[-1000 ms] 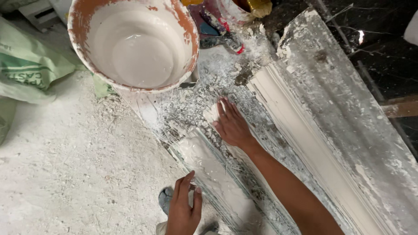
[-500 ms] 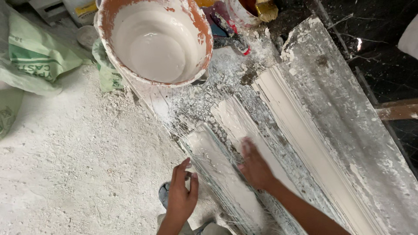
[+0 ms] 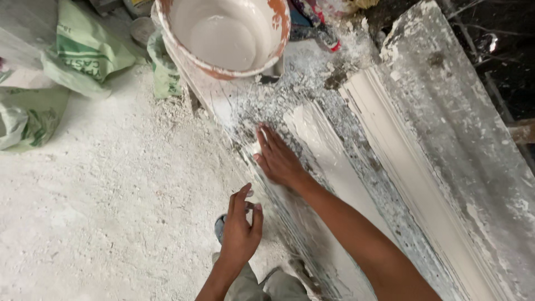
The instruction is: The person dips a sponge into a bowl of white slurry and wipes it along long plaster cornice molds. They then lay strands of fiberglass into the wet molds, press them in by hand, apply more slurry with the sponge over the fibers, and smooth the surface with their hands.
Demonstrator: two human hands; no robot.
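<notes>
- The right hand [image 3: 278,159] lies flat, palm down and fingers spread, on the wet white plaster strip [image 3: 323,161]; it grasps nothing and simply presses on the surface.
- The strip sits in a long mould [image 3: 334,223] that runs on a diagonal, from the upper left near the bucket [image 3: 223,36] down toward the lower right of the view. The hand's fingers point up along that same axis, toward the bucket.
- Plaster lies on both sides of the palm: a smooth, pale stretch ahead of the fingertips and more under and behind the wrist, along the forearm's line.
- The left hand [image 3: 241,228] hangs loose over the dusty floor [image 3: 111,212], just left of the mould's near edge, fingers half curled and empty. It touches neither mould nor plaster.
- The right hand is thus the one on the strip; the left is near but apart, lower in the view and to the outside.
- The bucket, white inside with a rust-coloured rim, stands at the top end of the mould, well ahead of the right fingertips.
- A second, finished-looking white moulding [image 3: 412,184] lies parallel on the far right, beyond the right arm, on a rough grey board [image 3: 473,139].
- Green and white sacks [image 3: 83,56] lie at upper left, well apart from both hands.
</notes>
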